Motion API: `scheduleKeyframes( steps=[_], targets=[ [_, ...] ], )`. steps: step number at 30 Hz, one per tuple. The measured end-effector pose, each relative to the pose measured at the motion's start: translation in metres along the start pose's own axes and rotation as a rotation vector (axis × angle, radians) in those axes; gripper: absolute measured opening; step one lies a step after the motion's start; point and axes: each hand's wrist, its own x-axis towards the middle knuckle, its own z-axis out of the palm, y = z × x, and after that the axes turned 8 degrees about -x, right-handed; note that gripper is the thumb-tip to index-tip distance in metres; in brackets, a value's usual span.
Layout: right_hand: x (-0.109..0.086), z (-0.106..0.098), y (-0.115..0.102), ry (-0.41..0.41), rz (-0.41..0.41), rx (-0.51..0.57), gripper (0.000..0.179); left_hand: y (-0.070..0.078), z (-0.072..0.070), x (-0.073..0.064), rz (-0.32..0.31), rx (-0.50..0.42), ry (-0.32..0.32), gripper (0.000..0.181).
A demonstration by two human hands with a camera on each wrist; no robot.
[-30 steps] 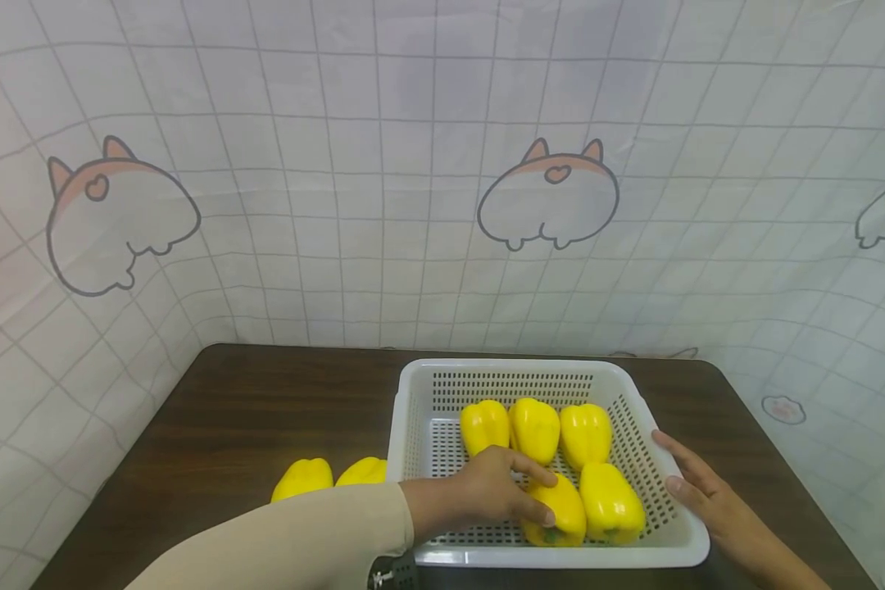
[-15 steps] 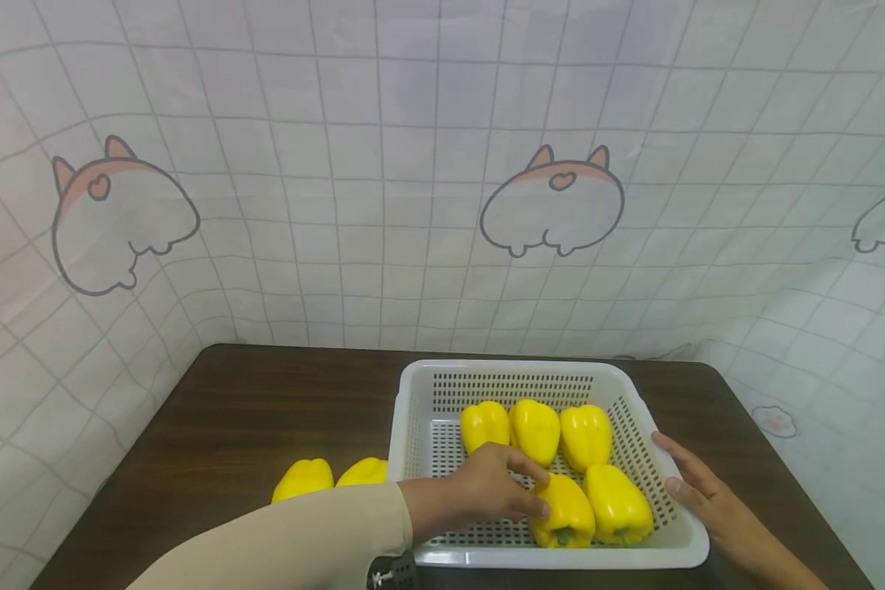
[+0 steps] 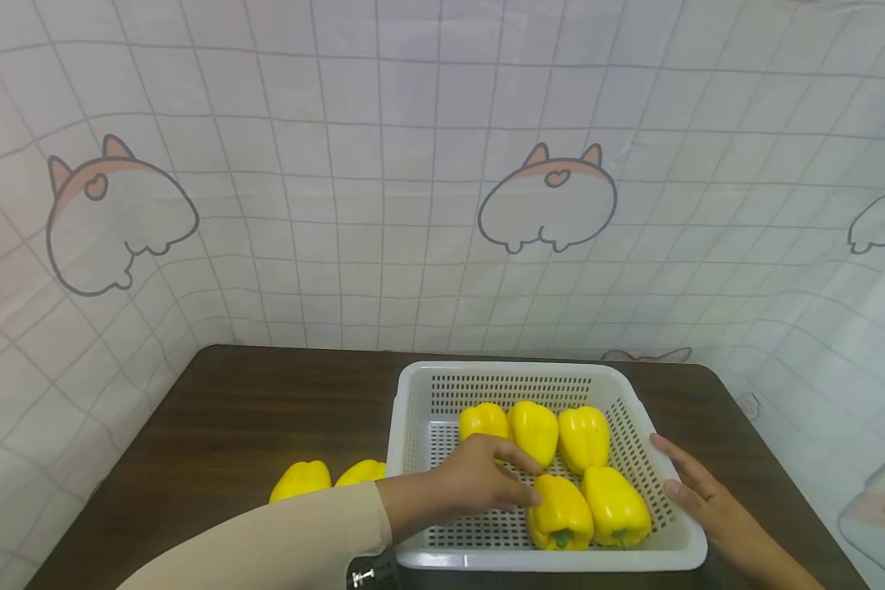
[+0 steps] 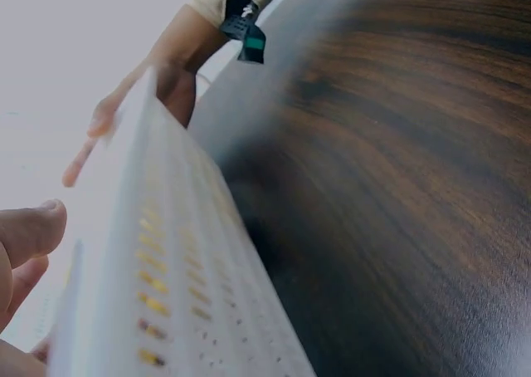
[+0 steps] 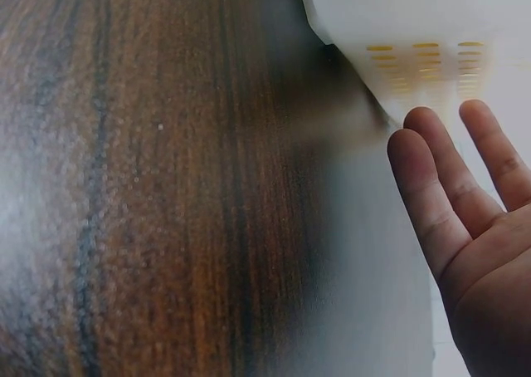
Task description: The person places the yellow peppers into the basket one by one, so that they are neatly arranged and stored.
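A white perforated plastic basket (image 3: pixel 553 560) holds several yellow bell peppers, three along the back and two in front. My left hand (image 3: pixel 472 479) is over its left half, fingers loosely spread and nothing gripped. Its thumb tip is right by the left front bell pepper (image 3: pixel 560 515); whether they touch I cannot tell. Beside that one lies the right front bell pepper (image 3: pixel 616 508). Against the basket's right rim rests my right hand (image 3: pixel 715 508), thumb at the rim. The right wrist view shows straight fingers (image 5: pixel 415 169) along the basket's outer wall (image 5: pixel 448 20).
Two more yellow bell peppers (image 3: pixel 301 480) lie on the dark wooden table (image 3: pixel 288 401) left of the basket, partly hidden by my left sleeve (image 3: pixel 280 537). A white gridded cloth (image 3: pixel 383 270) with cartoon prints hangs behind the table.
The left front pepper has shifted a little right against its neighbour and turned. My left hand has let go of it and drawn back left. The right hand stays at the rim.
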Motion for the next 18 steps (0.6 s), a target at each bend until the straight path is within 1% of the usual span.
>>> scheduleKeyframes(
  steps=[4, 6, 11, 15, 18],
  targets=[
    [-0.001, -0.001, -0.001, -0.020, 0.002, 0.004, 0.060, 0.001, -0.013, -0.007, 0.021, 0.007, -0.033, 0.031],
    [-0.001, -0.001, -0.002, -0.026, 0.016, 0.005, 0.060, 0.002, -0.019, -0.011, 0.028, 0.040, -0.037, 0.031],
    [-0.002, -0.002, -0.003, -0.028, 0.020, 0.005, 0.060, 0.004, -0.031, -0.021, 0.044, 0.117, -0.037, 0.035],
    [-0.001, -0.002, -0.003, -0.021, 0.035, -0.011, 0.061, 0.006, -0.040, -0.029, 0.075, 0.157, -0.053, 0.034],
    [-0.001, -0.002, -0.003, -0.017, 0.037, -0.019, 0.062, 0.008, -0.047, -0.035, 0.115, 0.207, -0.062, 0.033]
  ],
)
